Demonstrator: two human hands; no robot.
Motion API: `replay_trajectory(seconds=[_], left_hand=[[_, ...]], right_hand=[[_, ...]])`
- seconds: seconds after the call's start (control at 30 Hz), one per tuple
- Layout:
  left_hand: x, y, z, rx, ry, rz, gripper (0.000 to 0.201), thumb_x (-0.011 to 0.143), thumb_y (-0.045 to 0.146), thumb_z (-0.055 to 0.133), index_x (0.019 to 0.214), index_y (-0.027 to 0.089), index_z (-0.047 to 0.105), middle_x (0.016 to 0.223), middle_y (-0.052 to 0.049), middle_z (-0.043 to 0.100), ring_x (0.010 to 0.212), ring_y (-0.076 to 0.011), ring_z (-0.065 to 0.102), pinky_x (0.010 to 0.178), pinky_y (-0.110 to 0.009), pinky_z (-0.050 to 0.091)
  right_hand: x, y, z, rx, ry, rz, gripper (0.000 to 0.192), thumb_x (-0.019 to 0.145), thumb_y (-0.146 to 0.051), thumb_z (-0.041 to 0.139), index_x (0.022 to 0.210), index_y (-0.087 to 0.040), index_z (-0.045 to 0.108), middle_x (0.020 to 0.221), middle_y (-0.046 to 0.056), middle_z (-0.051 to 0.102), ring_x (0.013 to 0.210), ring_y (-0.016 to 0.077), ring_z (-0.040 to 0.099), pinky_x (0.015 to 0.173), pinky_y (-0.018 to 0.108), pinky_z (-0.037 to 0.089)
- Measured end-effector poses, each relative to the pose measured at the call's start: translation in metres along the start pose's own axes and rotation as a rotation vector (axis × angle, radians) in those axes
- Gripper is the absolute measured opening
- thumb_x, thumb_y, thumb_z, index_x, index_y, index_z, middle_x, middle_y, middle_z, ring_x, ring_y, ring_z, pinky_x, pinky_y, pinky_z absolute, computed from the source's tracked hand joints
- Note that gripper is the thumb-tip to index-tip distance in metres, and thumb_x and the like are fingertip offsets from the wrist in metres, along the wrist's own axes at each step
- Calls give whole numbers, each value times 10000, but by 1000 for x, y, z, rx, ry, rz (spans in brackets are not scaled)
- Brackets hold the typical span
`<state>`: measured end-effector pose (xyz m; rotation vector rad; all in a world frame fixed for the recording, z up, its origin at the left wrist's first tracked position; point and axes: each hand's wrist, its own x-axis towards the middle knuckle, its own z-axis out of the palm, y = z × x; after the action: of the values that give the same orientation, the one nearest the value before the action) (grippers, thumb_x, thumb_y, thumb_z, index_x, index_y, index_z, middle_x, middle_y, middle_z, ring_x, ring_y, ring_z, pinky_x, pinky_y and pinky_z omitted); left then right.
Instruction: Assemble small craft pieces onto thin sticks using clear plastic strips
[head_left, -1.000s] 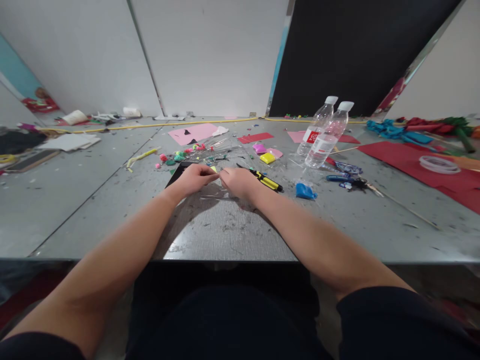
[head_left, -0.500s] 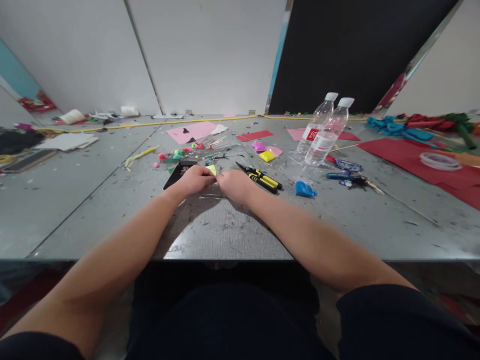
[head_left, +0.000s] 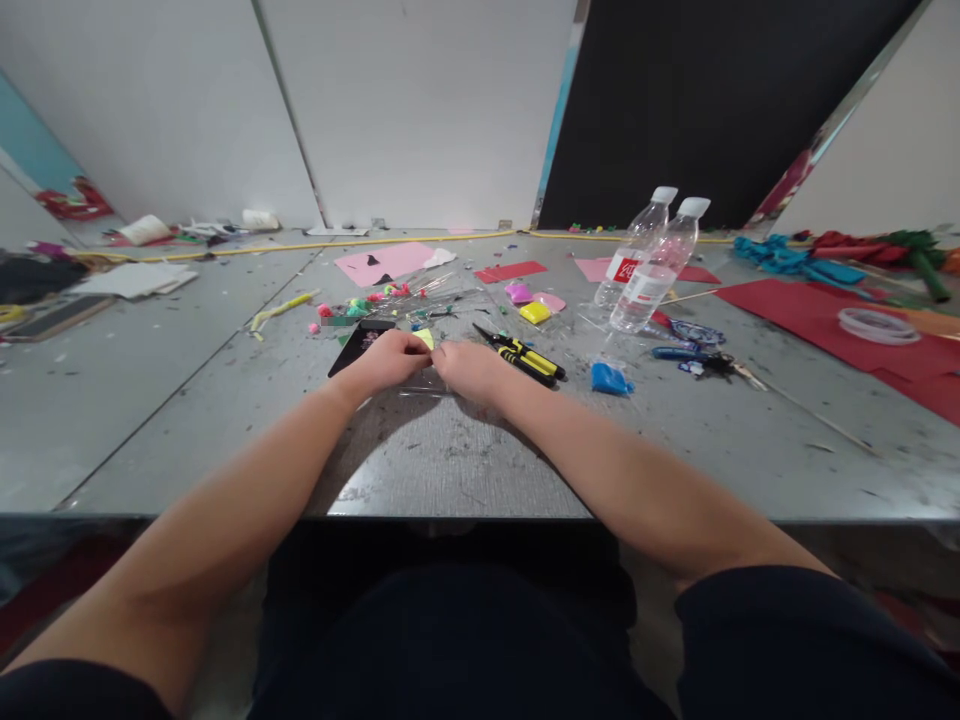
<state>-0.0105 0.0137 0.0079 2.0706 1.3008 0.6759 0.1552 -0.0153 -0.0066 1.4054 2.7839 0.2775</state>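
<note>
A small yellow-green paper scrap (head_left: 424, 339), seemingly light and flimsy, is being pinched at its edges between the fingers of the left hand (head_left: 386, 360) and right hand (head_left: 469, 366) over the worktop (head_left: 465, 460).

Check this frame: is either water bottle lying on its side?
No: both water bottles stand upright on the table, white caps on top, to the right of the hands.

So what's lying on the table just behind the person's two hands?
Behind the left hand lies a black card, partly covered by it; behind the right hand, yellow-handled pliers. A yellow scrap peeks out between them.
</note>
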Motion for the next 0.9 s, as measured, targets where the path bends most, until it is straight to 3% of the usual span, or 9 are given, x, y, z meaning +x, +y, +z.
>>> replay_trajectory(seconds=[0.47,0.6,0.73,0.9], left_hand=[[6,-14,-3,164,-80,274,116,757,227,635,677,155,678,617,11,634,602,-123,522,604,-256,373],[4,-11,-3,135,-16,323,133,788,253,644,696,158,655,603,17,581,588,-116,482,588,-262,346],[1,-7,-3,68,-6,319,174,823,281,639,692,166,634,582,34,508,568,-111,428,569,-266,315],[-2,-4,-2,-9,32,343,161,818,267,668,688,175,649,596,25,518,585,-116,428,586,-275,321]], right_hand=[[1,12,7,171,23,9,325,1029,-148,319,1199,-74,586,1185,221,674,1016,270,651,839,361,489],[-1,21,13,285,164,11,271,1017,-170,347,1116,-90,586,1103,203,668,934,262,620,825,367,454],[-2,29,24,537,365,-71,222,1021,-223,354,988,-146,559,948,123,644,882,223,565,824,345,421],[-1,32,30,801,443,-64,171,998,-278,408,861,-216,487,780,13,565,729,169,481,725,308,375]])
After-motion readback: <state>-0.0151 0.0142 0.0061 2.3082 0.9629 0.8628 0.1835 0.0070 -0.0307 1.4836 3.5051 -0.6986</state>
